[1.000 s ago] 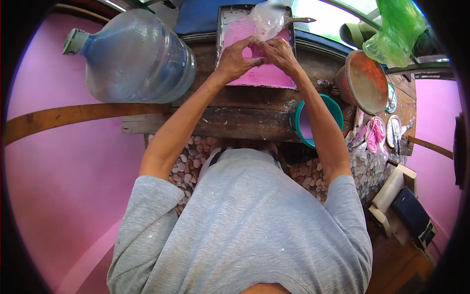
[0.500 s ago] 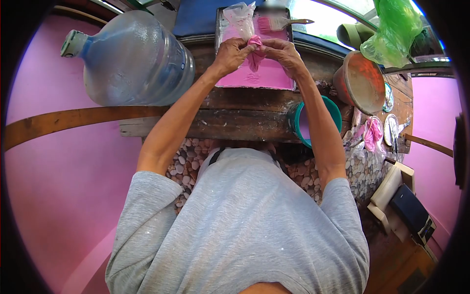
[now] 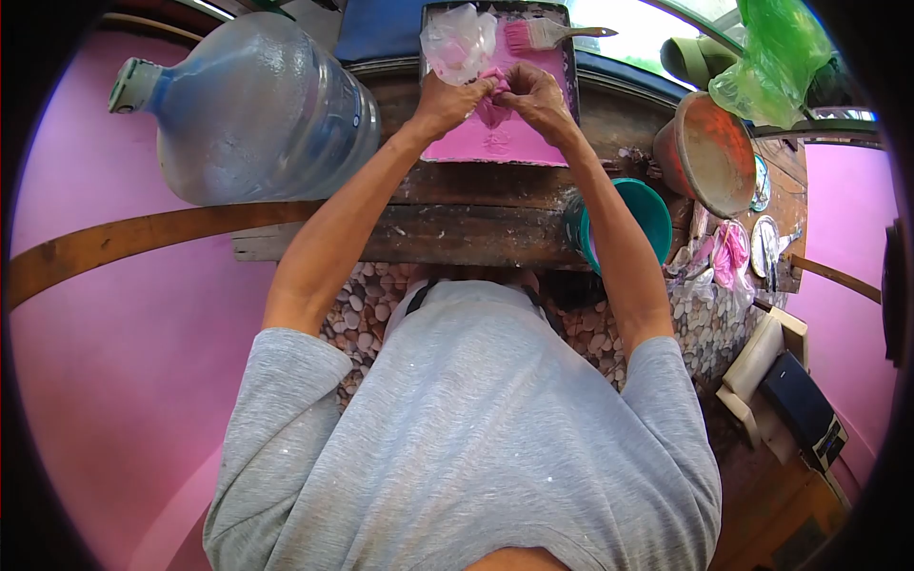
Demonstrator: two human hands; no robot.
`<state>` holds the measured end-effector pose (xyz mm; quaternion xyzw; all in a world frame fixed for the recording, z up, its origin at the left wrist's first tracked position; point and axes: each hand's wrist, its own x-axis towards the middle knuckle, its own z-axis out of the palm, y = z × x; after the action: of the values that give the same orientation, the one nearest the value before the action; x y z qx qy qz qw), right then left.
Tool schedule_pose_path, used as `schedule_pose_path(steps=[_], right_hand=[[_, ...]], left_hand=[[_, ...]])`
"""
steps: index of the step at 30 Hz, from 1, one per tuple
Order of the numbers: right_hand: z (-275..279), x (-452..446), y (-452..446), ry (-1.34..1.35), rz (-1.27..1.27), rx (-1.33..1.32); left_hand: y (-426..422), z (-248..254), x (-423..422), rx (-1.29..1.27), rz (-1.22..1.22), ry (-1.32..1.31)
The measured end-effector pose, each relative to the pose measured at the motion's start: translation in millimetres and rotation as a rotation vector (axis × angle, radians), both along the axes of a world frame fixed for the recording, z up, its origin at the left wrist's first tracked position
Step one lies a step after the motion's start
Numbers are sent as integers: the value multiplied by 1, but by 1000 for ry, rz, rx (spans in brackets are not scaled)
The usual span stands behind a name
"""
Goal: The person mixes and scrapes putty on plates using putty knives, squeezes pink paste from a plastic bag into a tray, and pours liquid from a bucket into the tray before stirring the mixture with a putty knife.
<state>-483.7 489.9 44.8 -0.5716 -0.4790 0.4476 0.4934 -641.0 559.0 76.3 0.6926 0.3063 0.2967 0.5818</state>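
Note:
My left hand (image 3: 446, 103) and my right hand (image 3: 538, 98) are both closed on a plastic bag (image 3: 459, 43), pinching it where it is bunched and pink with paint. Its clear, crumpled end spreads out above my left fingers. The pink end hangs down between my hands. Directly beneath is a dark-rimmed paint tray (image 3: 572, 71) holding pink paint (image 3: 500, 145). Across the tray's far right corner lies a paintbrush (image 3: 543, 35) with pink bristles, its handle sticking out past the rim. My fingertips partly hide the gripped section.
A large water jug (image 3: 262, 114) lies on its side at the left of the wooden bench (image 3: 457, 228). Under my right forearm stands a green bucket (image 3: 647, 214). Farther right are an orange-stained bowl (image 3: 714, 162), pink-smeared plastic (image 3: 729, 252), a white lid (image 3: 764, 243) and a green bag (image 3: 776, 57).
My right hand has turned and curled its fingers in more around the bunched bag. The bag's clear end has drooped left and spread wider. The view has shifted slightly.

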Motion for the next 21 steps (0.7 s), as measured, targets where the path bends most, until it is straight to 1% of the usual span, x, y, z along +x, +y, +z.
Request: schedule_pose_path(steps=[1,2,3,4,5,6,8,10,11,13,14,16,17,19,21], right_hand=[[13,-3,-4,13,-9,32],[22,-6,-6,26,-16,64],[22,-7,-5,26,-10,60],[22,-8,-4,-114,27,26],[22,-9,-3,-253,63,-6],[19,-8,0,-254,68,-8],[15,-7,6,-553,17,-52],[14,-9,6,-529,58,-55],[14,-10,6,-508,89,-58],[13,-13,3,-482,90,-54],[12,-16,2,-452,84,-48],[2,-18,4,-430,79,-27],[-3,-18,4,-406,64,-7],[-5,-18,4,-413,82,-31],[-11,-18,3,-416,96,-57]], left_hand=[[-2,1,1,60,63,40],[0,-1,2,57,67,41],[3,-5,4,114,98,86],[5,-9,6,171,129,132],[4,-14,9,166,133,132],[3,-15,12,214,154,130],[6,-18,11,258,184,133],[9,-17,9,246,179,323],[8,-18,7,242,186,322],[0,-1,5,326,160,393],[-2,0,4,321,168,395],[-3,-3,4,395,173,357],[-2,-5,4,392,180,359],[3,-12,7,326,147,250],[2,-17,8,320,175,253]])
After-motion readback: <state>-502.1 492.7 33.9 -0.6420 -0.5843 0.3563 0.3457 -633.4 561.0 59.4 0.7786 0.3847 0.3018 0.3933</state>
